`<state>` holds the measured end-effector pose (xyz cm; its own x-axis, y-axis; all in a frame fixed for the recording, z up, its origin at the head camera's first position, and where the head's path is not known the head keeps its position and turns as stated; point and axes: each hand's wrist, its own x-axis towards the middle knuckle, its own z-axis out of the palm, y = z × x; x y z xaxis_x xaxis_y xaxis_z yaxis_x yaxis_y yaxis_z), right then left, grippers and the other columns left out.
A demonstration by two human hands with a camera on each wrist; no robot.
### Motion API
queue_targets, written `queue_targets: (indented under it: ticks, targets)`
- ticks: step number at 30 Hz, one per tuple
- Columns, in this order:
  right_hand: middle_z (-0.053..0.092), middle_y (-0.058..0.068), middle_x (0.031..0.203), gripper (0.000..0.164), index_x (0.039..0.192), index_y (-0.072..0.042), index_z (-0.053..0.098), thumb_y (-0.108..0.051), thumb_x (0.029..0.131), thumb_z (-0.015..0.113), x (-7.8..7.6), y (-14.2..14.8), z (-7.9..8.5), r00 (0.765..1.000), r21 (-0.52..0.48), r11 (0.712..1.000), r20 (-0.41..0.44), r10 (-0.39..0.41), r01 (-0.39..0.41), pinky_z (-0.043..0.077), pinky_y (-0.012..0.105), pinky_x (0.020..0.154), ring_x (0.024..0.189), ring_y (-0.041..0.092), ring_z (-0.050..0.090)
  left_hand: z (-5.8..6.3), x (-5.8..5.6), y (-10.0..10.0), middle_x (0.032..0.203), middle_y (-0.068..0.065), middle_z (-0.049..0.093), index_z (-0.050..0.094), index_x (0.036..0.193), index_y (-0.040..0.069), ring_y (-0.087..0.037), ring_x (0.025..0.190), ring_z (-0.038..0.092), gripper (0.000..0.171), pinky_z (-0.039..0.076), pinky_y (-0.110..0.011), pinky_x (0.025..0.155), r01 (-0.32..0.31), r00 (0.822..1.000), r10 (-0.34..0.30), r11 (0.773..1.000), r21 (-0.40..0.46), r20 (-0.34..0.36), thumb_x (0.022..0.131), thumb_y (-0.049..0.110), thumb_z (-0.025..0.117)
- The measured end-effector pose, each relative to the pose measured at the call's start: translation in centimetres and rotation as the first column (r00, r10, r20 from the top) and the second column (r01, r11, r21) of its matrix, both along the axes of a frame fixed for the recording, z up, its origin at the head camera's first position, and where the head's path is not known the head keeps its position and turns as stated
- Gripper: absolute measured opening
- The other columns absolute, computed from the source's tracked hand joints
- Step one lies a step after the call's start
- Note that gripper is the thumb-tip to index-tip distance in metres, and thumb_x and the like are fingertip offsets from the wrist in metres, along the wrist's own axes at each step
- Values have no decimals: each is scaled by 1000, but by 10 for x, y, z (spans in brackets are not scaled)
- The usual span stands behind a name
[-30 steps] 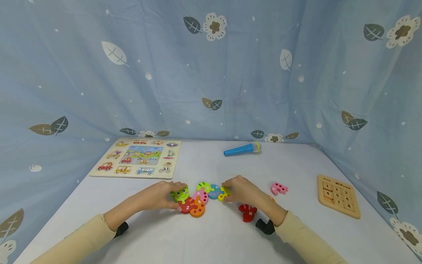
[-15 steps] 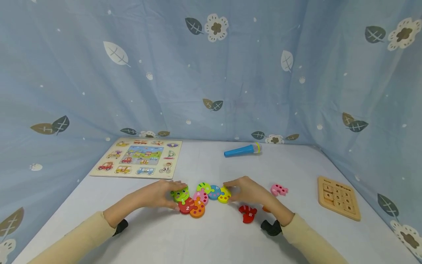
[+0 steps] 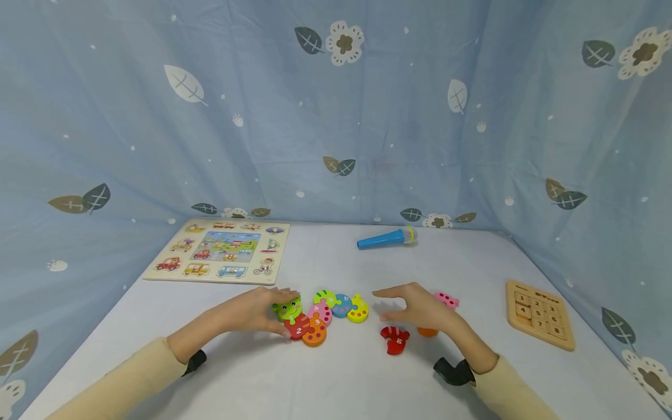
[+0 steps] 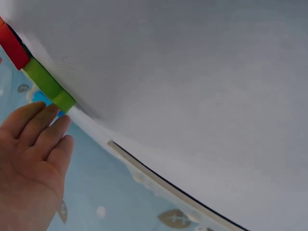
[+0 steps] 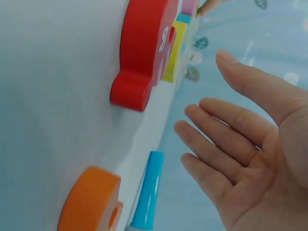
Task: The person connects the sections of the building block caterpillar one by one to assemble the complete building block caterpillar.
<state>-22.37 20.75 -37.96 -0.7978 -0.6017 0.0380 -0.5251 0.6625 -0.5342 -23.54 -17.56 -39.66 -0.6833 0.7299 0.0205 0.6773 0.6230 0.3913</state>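
Green head piece (image 3: 289, 310) of the joined caterpillar puzzle (image 3: 319, 315) lies within the loose curve of the left hand (image 3: 254, 309) — thumb and fingers apart, contact hard to tell — and the chain runs rightward between the hands to a yellow end piece (image 3: 358, 310). Right hand (image 3: 417, 306), empty, thumb parted from fingers, hangs just right of that end piece, near the loose red piece marked 8 (image 3: 396, 344). One second ago its fingers were at the yellow; it has drawn off rightward, chain and left hand unchanged.
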Motion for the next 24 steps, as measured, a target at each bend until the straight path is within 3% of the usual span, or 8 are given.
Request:
queue_targets:
  ticks: [8, 11, 13, 15, 17, 20, 22, 24]
  targets:
    - [63, 10, 127, 48, 128, -5, 63, -24, 85, 75, 9, 13, 6, 1000, 27, 1000, 14, -2, 2, 52, 48, 90, 115, 32, 58, 1, 1, 11, 142, -11, 50, 53, 138, 6, -31, 133, 43, 90, 36, -49, 107, -42, 999, 42, 999, -24, 6, 72, 64, 72]
    - [68, 8, 117, 46, 126, -7, 65, -24, 85, 75, 15, 19, 7, 999, 35, 999, 42, -28, 27, 55, 29, 65, 80, 19, 63, 1, 0, 13, 142, -11, 50, 53, 138, 6, -31, 133, 43, 90, 37, -49, 106, -49, 999, 49, 998, -31, -4, 72, 64, 72]
    - [71, 8, 92, 45, 125, -8, 66, -25, 84, 76, 20, 22, 5, 997, 30, 999, 78, -28, 25, 41, 20, 48, 55, 10, 46, 0, 0, 14, 142, -11, 50, 53, 138, 7, -31, 132, 43, 89, 37, -49, 106, -48, 999, 48, 998, -32, -4, 72, 63, 72]
    - [70, 5, 85, 45, 123, -9, 68, -25, 83, 78, 24, 24, 4, 994, 21, 1000, 106, -15, 13, 28, 19, 43, 45, 9, 28, 0, 0, 14, 142, -11, 50, 53, 138, 6, -32, 132, 43, 88, 37, -49, 106, -43, 999, 43, 999, -26, 4, 73, 62, 73]
    - [70, 3, 85, 45, 122, -9, 68, -27, 82, 78, 26, 24, 2, 993, 19, 1000, 116, 9, -11, 33, 18, 46, 50, 7, 40, 1, 0, 13, 141, -11, 50, 54, 138, 6, -32, 132, 43, 88, 37, -49, 106, -45, 999, 45, 999, -24, 10, 72, 60, 74]
    - [69, 0, 115, 46, 121, -11, 69, -29, 80, 80, 29, 23, -1, 993, 20, 999, 113, 33, -35, 50, 22, 63, 83, 14, 63, 1, -1, 12, 141, -11, 51, 53, 138, 5, -33, 132, 43, 87, 35, -50, 107, -38, 999, 38, 999, -19, 15, 73, 59, 75]
    - [68, 0, 117, 47, 121, -12, 69, -30, 79, 80, 30, 21, -3, 993, 23, 998, 110, 50, -53, 53, 25, 71, 101, 17, 61, 1, -3, 11, 141, -10, 51, 53, 138, 5, -33, 132, 43, 86, 34, -51, 108, -26, 1000, 26, 1000, -15, 18, 73, 57, 76]
    - [68, -1, 116, 48, 120, -12, 70, -29, 77, 82, 32, 20, -5, 992, 26, 998, 109, 58, -61, 54, 26, 72, 97, 15, 62, 1, -5, 12, 142, -9, 50, 52, 139, 5, -33, 133, 43, 85, 33, -51, 109, -8, 1000, 9, 1000, -14, 30, 74, 55, 76]
